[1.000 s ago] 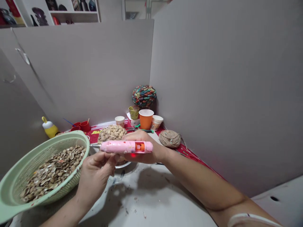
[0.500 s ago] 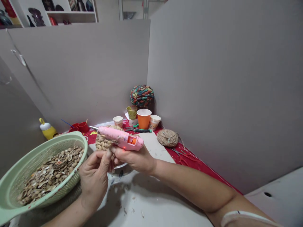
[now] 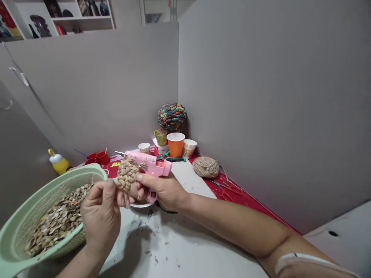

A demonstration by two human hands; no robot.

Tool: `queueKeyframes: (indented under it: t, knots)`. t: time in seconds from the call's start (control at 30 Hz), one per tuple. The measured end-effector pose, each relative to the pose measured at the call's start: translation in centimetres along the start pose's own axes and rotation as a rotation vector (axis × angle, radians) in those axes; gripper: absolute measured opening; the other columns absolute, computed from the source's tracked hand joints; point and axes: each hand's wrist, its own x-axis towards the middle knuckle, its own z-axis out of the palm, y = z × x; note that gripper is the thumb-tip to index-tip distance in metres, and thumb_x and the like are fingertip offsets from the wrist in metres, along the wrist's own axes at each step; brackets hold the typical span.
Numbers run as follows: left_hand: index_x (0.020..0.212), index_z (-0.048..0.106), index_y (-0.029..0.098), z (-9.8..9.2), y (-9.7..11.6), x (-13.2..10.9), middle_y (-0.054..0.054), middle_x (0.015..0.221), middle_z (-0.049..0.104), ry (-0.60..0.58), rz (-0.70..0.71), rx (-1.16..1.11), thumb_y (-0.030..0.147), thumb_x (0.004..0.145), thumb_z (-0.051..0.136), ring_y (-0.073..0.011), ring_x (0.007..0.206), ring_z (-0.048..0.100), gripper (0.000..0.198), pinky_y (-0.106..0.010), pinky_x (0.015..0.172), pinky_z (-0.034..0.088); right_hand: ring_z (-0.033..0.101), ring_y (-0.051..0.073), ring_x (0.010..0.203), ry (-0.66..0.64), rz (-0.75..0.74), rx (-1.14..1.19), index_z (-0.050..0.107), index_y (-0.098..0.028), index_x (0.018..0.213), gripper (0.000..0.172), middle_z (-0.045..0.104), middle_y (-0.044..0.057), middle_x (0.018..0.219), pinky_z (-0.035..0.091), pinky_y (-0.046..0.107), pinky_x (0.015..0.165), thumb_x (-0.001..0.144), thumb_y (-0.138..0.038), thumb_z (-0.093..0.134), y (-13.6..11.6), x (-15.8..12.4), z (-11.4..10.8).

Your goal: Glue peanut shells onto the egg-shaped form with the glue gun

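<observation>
My right hand is wrapped around a pink glue gun, its metal nozzle pointing left. Just beside the gun is a rounded object covered in peanut shells, with a bare tan patch low down. My right thumb and fingers are close against its right side; whether they also grip it I cannot tell. On the near left, my left hand has thumb and fingers pinched together; anything between them is too small to make out. Part of a shiny bowl rim shows below the shell-covered object.
A green colander of shells stands left. Paper cups, an orange cup and a multicoloured ball are at the back. To the right lie twine and red-handled scissors. Grey panels enclose the table.
My left hand has moved left, away from my right hand. The glue gun has shifted slightly, and its handle and more of the shell-covered object now show.
</observation>
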Motion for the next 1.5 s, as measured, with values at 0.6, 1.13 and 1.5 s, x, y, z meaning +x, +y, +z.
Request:
queueKeyframes:
  t: [0.6, 1.13, 1.5]
  knots:
    - [0.059, 0.055, 0.016, 0.6, 0.5, -0.7, 0.007, 0.042, 0.045, -0.143, -0.478, -0.166, 0.031, 0.078, 0.075, -0.007, 0.038, 0.042, 0.031, -0.021, 0.044, 0.045, 0.053, 0.012, 0.067, -0.243, -0.423, -0.621, 0.054, -0.017, 0.069, 0.024, 0.056, 0.0, 0.069, 0.049, 0.024, 0.063, 0.081, -0.035, 0.066, -2.3, -0.8, -1.7]
    - [0.063, 0.055, 0.016, 0.9, 0.9, -0.4, 0.011, 0.04, 0.035, -0.169, -0.715, -0.281, 0.031, 0.075, 0.078, -0.0032, 0.035, 0.027, 0.029, -0.017, 0.038, 0.039, 0.039, 0.011, 0.056, -0.164, -0.636, -0.881, 0.038, -0.021, 0.056, 0.034, 0.041, -0.003, 0.058, 0.038, 0.027, 0.058, 0.076, -0.029, 0.064, -1.0, 0.6, -2.5]
    - [0.066, 0.056, 0.019, -0.2, 2.3, -2.7, 0.0, 0.053, 0.06, -0.35, -0.262, 0.234, 0.042, 0.082, 0.068, -0.0103, 0.048, 0.053, 0.031, -0.021, 0.048, 0.041, 0.046, 0.009, 0.052, -0.164, -0.448, -0.625, 0.05, -0.018, 0.064, 0.03, 0.05, -0.003, 0.058, 0.04, 0.022, 0.049, 0.084, -0.036, 0.063, -1.9, -0.1, -1.8]
